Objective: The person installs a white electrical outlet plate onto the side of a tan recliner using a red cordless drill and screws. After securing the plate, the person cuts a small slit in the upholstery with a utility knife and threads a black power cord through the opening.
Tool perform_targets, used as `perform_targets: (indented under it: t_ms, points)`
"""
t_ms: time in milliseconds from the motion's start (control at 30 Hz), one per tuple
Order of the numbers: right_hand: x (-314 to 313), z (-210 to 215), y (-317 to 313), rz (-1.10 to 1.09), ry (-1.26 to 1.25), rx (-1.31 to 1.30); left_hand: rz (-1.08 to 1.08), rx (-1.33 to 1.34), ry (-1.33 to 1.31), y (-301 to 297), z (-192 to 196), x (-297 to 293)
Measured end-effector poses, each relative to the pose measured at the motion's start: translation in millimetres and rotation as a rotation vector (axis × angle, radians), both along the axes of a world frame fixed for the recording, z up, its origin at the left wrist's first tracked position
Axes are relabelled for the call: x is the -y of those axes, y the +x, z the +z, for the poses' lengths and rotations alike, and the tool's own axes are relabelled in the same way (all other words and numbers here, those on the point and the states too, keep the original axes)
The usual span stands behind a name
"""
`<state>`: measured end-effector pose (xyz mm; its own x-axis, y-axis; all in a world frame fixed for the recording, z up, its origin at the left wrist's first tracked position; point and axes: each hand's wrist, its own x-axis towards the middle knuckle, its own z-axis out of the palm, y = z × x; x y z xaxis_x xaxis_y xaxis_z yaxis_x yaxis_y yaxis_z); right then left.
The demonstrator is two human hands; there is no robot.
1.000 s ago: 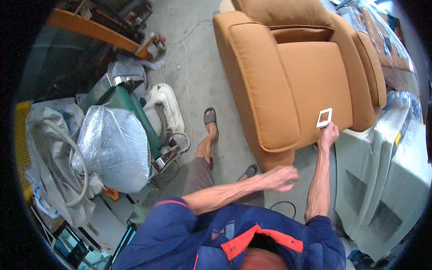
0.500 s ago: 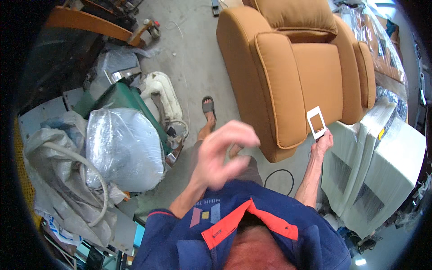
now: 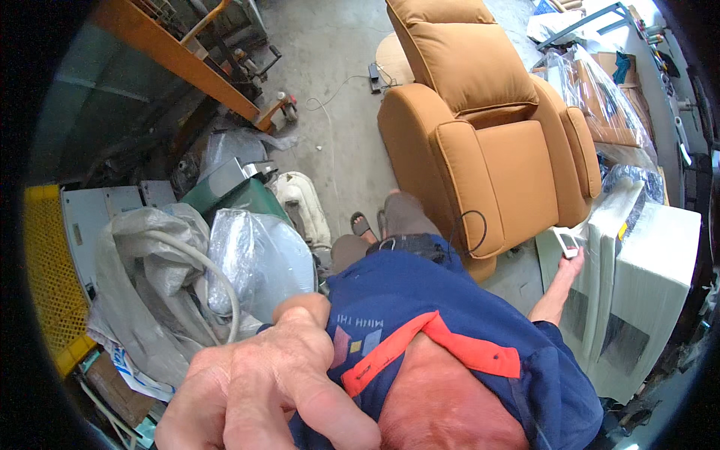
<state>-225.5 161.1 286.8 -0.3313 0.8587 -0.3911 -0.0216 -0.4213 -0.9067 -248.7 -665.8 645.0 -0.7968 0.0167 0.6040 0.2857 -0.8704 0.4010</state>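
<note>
Presently, the right hand (image 3: 570, 268) grips the white frame (image 3: 562, 245) at 3 o'clock, near the armchair (image 3: 517, 176) at 2 o'clock; the left hand (image 3: 262, 375) is apart at 7 o'clock, its hold indeterminable.

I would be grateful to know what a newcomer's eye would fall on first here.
Probably the left hand, looming large at the lower left, close to the camera. Next might come the tan recliner, right of centre in the upper part of the view. A smaller detail is the white frame held in the right hand, towards the right edge.
</note>
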Motion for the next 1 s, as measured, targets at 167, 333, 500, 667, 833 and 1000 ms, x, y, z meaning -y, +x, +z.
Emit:
perform_targets:
  t_ms: [167, 333, 500, 667, 833, 1000]
  points:
    - [11.9, -4.6, 5.4, -0.071, -0.042, -0.081, 0.029, -0.043, 0.026, -98.7, -0.7, 23.4]
    - [136.5, -70.5, -202.3, 0.042, 0.084, -0.172, -0.014, -0.131, -0.489, -260.0, -47.9, 80.5]
    - [373.8, -14.1, -467.3, 0.589, 0.148, -0.212, 0.397, 0.435, -1.436, -437.6, -186.5, 122.2]
    - [649.9, 89.8, -636.8, 1.217, 0.073, 0.012, 0.242, 0.208, -1.583, -579.0, -228.6, 114.6]
    - [782.6, 102.8, -774.7, 1.142, -0.154, -0.238, 0.214, 0.134, -1.562, -752.6, -248.2, 110.4]
    - [812.8, 55.4, -933.0, 0.97, 0.087, -0.241, 0.003, 0.061, -1.542, -951.6, -317.3, 167.8]
